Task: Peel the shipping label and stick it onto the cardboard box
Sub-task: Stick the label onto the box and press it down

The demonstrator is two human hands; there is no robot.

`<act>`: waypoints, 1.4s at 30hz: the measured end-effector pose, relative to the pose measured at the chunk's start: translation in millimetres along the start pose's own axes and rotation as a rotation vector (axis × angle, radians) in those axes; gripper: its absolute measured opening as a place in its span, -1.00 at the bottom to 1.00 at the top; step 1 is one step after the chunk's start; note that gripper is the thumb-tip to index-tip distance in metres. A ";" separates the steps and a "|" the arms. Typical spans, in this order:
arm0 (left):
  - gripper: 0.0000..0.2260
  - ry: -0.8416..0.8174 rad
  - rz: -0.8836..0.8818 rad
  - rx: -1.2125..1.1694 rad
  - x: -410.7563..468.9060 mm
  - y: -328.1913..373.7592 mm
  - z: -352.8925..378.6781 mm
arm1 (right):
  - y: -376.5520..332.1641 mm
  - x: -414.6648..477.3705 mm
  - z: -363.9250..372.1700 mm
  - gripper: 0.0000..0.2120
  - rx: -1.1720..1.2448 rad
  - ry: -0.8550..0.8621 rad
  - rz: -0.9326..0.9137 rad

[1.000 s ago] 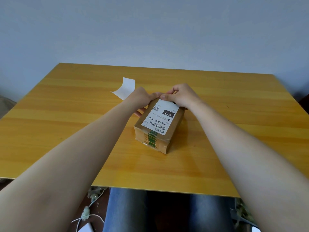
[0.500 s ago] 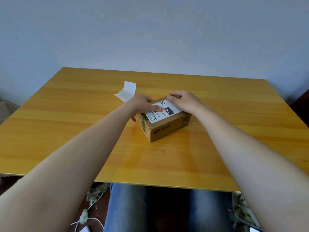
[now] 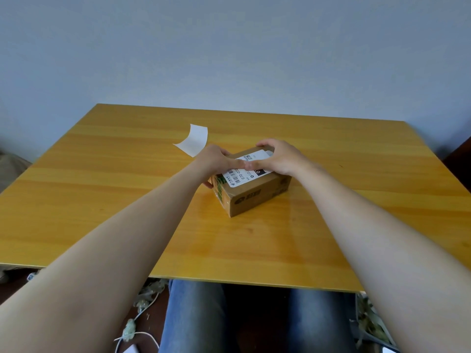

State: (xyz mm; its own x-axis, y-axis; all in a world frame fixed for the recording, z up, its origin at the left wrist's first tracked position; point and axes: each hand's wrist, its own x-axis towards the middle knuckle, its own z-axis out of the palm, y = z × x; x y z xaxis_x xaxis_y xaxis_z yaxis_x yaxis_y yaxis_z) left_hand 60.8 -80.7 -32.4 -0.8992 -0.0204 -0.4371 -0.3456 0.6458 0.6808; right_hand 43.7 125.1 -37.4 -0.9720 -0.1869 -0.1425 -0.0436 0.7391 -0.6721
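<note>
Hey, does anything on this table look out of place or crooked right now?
Only a curled white backing paper, lying loose on the yellow wooden table behind the left hand, one end lifted. The white shipping label looks square on the brown cardboard box.

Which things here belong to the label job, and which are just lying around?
Job: cardboard box; shipping label on its top; left hand and right hand, both holding the box, thumbs on the label.
Lying about: curled white sheet on the table behind the left hand; cables on the floor.
</note>
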 end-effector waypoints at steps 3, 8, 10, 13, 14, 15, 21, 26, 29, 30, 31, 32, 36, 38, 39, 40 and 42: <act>-0.41 0.029 0.005 -0.007 1.5 1.4 2.3 | 1.3 3.3 -0.7 -0.21 -0.012 0.020 -0.012; -0.46 0.068 0.001 0.062 5.0 7.7 4.8 | 3.1 9.9 -2.7 -0.30 -0.052 0.035 -0.020; -0.45 0.095 0.002 0.115 7.8 10.7 5.8 | 4.4 14.3 -3.0 -0.32 -0.058 0.042 -0.008; -0.43 0.135 0.003 0.175 15.0 14.7 6.8 | 6.5 20.6 -3.5 -0.39 -0.047 0.066 0.019; -0.41 0.149 0.000 0.186 17.4 15.4 6.9 | 6.6 21.9 -3.8 -0.41 -0.039 0.075 0.028; -0.40 0.162 -0.004 0.196 19.7 16.0 7.2 | 6.9 23.4 -4.0 -0.44 -0.025 0.084 0.039; -0.40 0.188 -0.008 0.230 29.6 20.6 11.1 | 9.4 32.9 -4.6 -0.62 0.014 0.133 0.069; -0.37 0.162 -0.002 0.247 33.1 24.9 12.6 | 12.0 35.7 -6.5 -0.77 0.048 0.146 0.041; -0.47 0.119 0.016 0.210 30.8 29.2 10.9 | 14.4 37.4 -5.0 -0.87 0.038 0.174 0.016; -0.51 0.111 0.029 0.189 29.7 29.4 9.7 | 14.6 37.8 -4.3 -0.85 0.033 0.178 0.013; -0.53 0.105 0.041 0.176 28.2 28.8 8.4 | 14.3 37.8 -3.6 -0.83 0.028 0.178 0.012; -0.52 0.098 0.047 0.174 25.8 27.7 6.8 | 12.9 36.8 -3.0 -0.78 0.031 0.167 0.015; -0.27 0.087 0.047 0.210 13.1 21.3 2.7 | 0.1 29.7 -3.2 -0.47 0.020 0.086 0.070; -0.15 0.074 0.057 0.207 7.0 20.2 1.6 | -4.1 25.1 -3.8 -0.33 0.002 0.024 0.079; -0.14 0.058 0.061 0.200 4.0 19.3 0.6 | -4.3 22.5 -4.0 -0.27 -0.002 0.000 0.077; -0.13 0.038 0.059 0.198 1.3 18.2 -0.4 | -3.4 19.8 -4.1 -0.23 -0.008 -0.014 0.069; -0.13 0.005 0.038 0.213 -3.4 14.2 -2.5 | 0.8 15.0 -3.1 -0.17 -0.030 -0.024 0.035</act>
State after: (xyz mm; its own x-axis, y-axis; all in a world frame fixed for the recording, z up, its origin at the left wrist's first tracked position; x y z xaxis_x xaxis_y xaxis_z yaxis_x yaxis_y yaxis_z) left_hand 58.3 -73.4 -19.8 -0.9121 0.0037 -0.4101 -0.2472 0.7928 0.5570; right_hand 28.3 124.9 -37.8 -0.9672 -0.1761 -0.1832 -0.0171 0.7645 -0.6444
